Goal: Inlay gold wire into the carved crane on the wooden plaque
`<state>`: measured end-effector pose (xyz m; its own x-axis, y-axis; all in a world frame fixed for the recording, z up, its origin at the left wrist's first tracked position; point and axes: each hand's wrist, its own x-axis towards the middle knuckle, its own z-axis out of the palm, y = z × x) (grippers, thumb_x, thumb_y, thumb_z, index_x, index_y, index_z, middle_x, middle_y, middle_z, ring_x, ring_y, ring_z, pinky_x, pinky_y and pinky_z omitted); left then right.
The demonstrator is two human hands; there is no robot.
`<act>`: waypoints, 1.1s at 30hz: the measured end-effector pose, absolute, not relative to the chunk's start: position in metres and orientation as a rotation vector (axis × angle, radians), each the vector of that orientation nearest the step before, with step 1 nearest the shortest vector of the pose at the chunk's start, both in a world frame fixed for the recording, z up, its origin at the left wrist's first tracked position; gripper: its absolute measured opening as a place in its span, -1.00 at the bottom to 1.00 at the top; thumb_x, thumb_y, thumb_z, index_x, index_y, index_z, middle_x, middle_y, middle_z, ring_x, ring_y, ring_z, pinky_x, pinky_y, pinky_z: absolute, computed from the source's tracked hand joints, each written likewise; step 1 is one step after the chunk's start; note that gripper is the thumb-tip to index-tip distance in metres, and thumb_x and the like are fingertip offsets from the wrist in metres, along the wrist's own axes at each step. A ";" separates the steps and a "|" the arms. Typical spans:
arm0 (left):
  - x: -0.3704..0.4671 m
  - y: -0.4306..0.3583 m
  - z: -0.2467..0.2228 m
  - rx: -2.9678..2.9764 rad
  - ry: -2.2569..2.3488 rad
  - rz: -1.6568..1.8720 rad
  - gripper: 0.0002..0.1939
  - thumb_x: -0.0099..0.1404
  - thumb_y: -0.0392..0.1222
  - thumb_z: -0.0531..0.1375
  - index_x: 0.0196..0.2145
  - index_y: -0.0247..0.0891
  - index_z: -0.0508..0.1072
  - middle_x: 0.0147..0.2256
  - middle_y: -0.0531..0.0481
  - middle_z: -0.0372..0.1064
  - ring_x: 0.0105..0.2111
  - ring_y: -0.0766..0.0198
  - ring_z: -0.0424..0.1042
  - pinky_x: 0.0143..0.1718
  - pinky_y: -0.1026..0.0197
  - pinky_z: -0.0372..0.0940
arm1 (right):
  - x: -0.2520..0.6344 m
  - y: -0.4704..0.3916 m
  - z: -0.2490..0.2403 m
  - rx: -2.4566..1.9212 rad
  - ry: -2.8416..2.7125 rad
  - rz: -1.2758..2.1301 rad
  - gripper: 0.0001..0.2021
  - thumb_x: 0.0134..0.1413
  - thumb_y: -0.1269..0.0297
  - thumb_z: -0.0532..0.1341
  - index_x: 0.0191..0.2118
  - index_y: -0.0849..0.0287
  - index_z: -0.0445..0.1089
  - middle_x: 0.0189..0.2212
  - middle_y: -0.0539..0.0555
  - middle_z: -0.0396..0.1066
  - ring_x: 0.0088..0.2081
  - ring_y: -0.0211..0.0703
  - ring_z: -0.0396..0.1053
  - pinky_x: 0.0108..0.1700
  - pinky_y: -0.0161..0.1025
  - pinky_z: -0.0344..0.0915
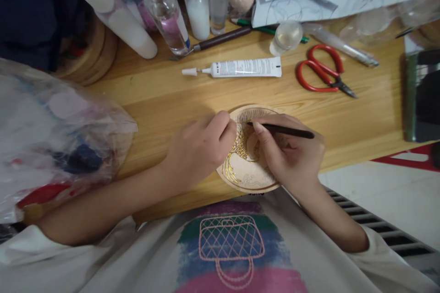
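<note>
A round wooden disc [254, 179] lies near the table's front edge, with drawn lines and raised gold patterns on its left part. My right hand [295, 155] rests at the disc's right side, its fingers closed on a dark slim tool [285, 130] whose tip points at the upper middle of the disc. My left hand [202, 146] is over the disc's left edge, fingers curled and pinched together; what they hold, if anything, is too small to make out.
Behind the disc lie a white tube [245, 67] and red-handled scissors [321, 71]. Bottles [170, 23], a small clear cup [287, 39] and paper sheets [309, 4] stand or lie farther back. A plastic bag [62, 137] is at the left, a dark case [422, 96] at the right.
</note>
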<state>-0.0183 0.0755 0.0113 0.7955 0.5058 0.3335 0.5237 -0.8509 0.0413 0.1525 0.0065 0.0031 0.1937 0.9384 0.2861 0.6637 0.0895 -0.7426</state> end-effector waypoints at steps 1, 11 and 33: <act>-0.018 0.075 0.011 -2.918 -0.840 -0.521 -0.72 0.36 -0.48 0.02 -0.39 -0.32 0.47 -0.49 0.04 0.39 -0.53 0.36 0.33 -0.58 0.24 0.04 | 0.151 0.006 0.004 -1.657 -1.540 0.405 -0.89 0.17 0.43 0.24 -0.25 0.12 0.51 -0.30 0.03 0.61 -0.22 -0.14 0.57 -0.17 -0.19 0.53; -0.019 0.074 0.011 -2.911 -0.821 -0.485 -0.72 0.39 -0.43 0.01 -0.40 -0.29 0.45 -0.51 0.04 0.37 -0.55 0.34 0.30 -0.59 0.23 0.03 | 0.133 0.003 0.004 -1.750 -1.451 0.270 -0.90 0.18 0.42 0.22 -0.30 0.13 0.49 -0.35 0.05 0.59 -0.28 -0.11 0.56 -0.25 -0.17 0.50; -0.021 0.070 0.015 -2.938 -0.863 -0.322 -0.73 0.39 -0.45 -0.01 -0.28 -0.33 0.48 -0.43 -0.01 0.40 -0.49 0.30 0.35 -0.57 0.26 0.08 | 0.112 0.002 0.004 -1.904 -1.407 0.041 -0.90 0.21 0.38 0.20 -0.30 0.21 0.47 -0.40 0.02 0.56 -0.36 -0.22 0.52 -0.32 -0.30 0.42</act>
